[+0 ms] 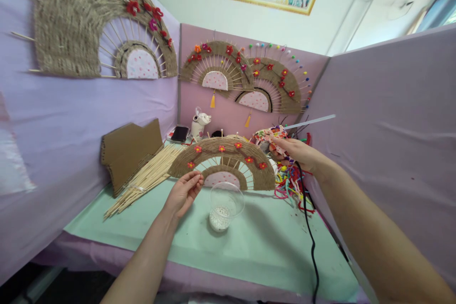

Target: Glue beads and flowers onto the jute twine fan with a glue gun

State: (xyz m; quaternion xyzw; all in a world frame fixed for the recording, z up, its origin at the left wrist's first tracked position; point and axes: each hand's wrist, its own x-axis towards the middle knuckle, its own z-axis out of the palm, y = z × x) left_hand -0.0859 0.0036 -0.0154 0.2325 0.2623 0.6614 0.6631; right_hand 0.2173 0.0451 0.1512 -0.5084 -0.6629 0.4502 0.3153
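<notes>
My left hand (184, 191) pinches the lower left edge of a woven jute fan (223, 160) and holds it upright over the green mat. The fan carries small red and orange flowers along its arc and a pink dotted centre. My right hand (297, 151) grips a glue gun (271, 135) wrapped in flowered fabric, with a clear glue stick (309, 121) poking out to the right. The gun's tip sits by the fan's upper right edge. Its black cord (309, 232) runs down to the table's front edge.
A clear plastic cup (225, 205) with white beads stands below the fan. Bamboo skewers (147, 178) and cardboard pieces (130, 152) lie at left. Coloured pipe cleaners (290, 183) pile at right. Finished fans (103, 23) hang on the purple partitions; a phone (180, 133) and a ceramic figure (199, 125) stand behind.
</notes>
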